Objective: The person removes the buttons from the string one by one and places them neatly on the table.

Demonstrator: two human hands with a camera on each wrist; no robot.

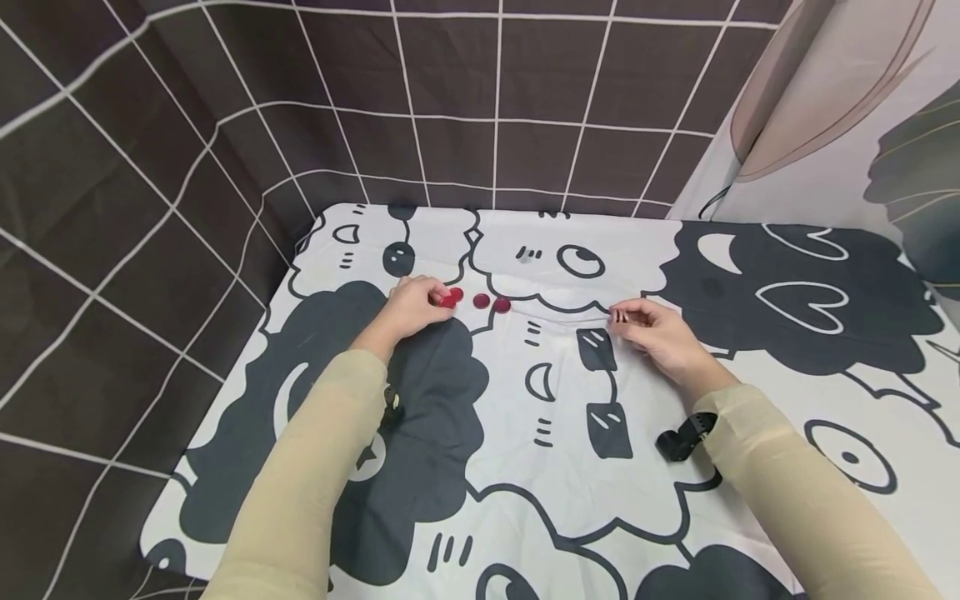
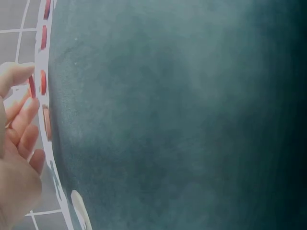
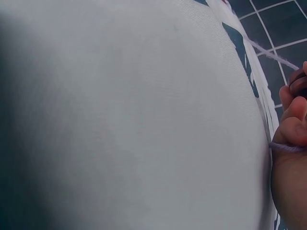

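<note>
My left hand [image 1: 408, 310] pinches a flat red disc [image 2: 31, 86] between thumb and fingertip, just above the cloth. Beside it on the cloth lie another bright red disc [image 1: 456, 294] and two darker red ones, a near disc [image 1: 482, 300] and a farther one [image 1: 502, 305]. Off to the right, the fingers of my right hand [image 1: 663, 337] hold a few small dark reddish-brown discs [image 3: 298, 85] face to face. A pale purple string [image 3: 271, 53] stretches away from these discs toward the left, and a piece of it also crosses the palm.
A white cloth [image 1: 517, 467] with dark cartoon shapes covers the table. Dark grid-patterned fabric [image 1: 450, 79] rises behind it and on the left, and a leaf-print curtain [image 1: 832, 142] hangs at the back right. Each wrist wears a small black camera [image 1: 678, 442].
</note>
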